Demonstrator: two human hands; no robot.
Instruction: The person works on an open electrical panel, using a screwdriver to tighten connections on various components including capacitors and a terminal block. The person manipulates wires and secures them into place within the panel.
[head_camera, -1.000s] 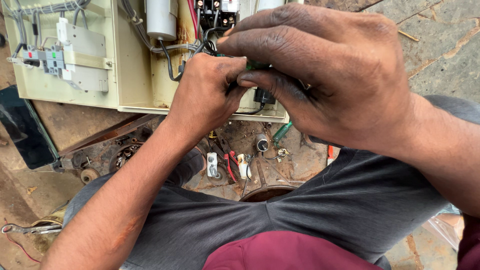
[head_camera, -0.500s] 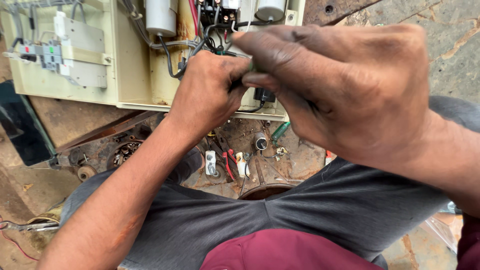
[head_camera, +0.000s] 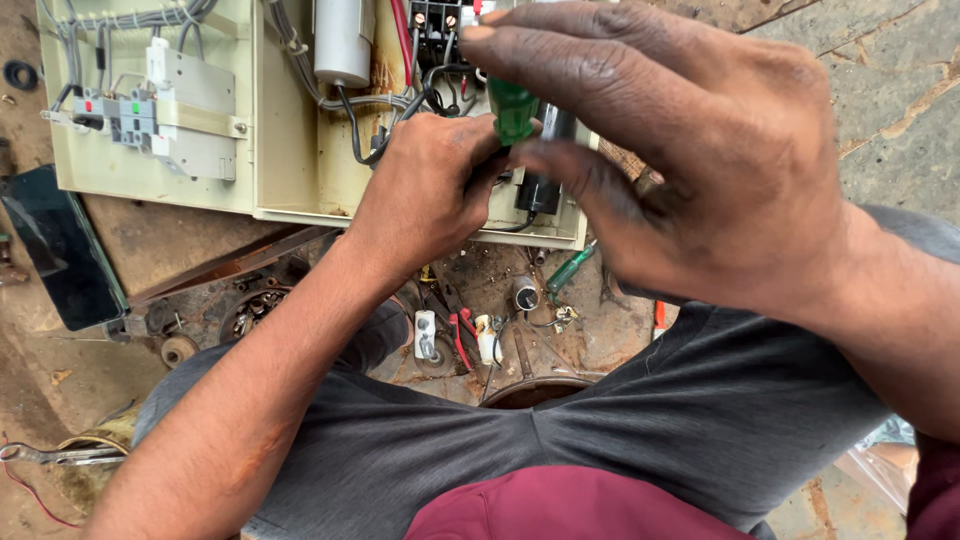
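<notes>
- Nearest, the person's lap fills the lower part of the view: grey trousers (head_camera: 620, 450) with a maroon shirt hem (head_camera: 560, 505) at the bottom edge, knees spread, leaving a narrow gap of cluttered floor between them.
- Down at the left edge a spanner (head_camera: 60, 455) lies on the dirt, well apart from both arms.
- Between the knees sit loose bits: red-handled pliers (head_camera: 462, 335), a small white part (head_camera: 425, 335), and a second green screwdriver (head_camera: 570, 270) lying tilted just below the box's lower edge.
- Higher up, the right hand (head_camera: 700, 170) looms large, its fingers (head_camera: 590, 75) clamped on the green screwdriver handle (head_camera: 513, 108), held roughly upright.
- Just beside it the left hand (head_camera: 430, 195) is curled shut, fingers pinching near the tool's shaft; what it pinches is hidden.
- Both hands crowd the lower right corner of the open cream electrical box (head_camera: 290, 150), so little free room remains there.
- Farther in, a white cylindrical capacitor (head_camera: 342, 40) stands among grey and black wires (head_camera: 370, 110); terminal blocks (head_camera: 120, 115) sit on the left panel.
- A dark flat slab (head_camera: 60, 250) lies against the box's left lower corner.
</notes>
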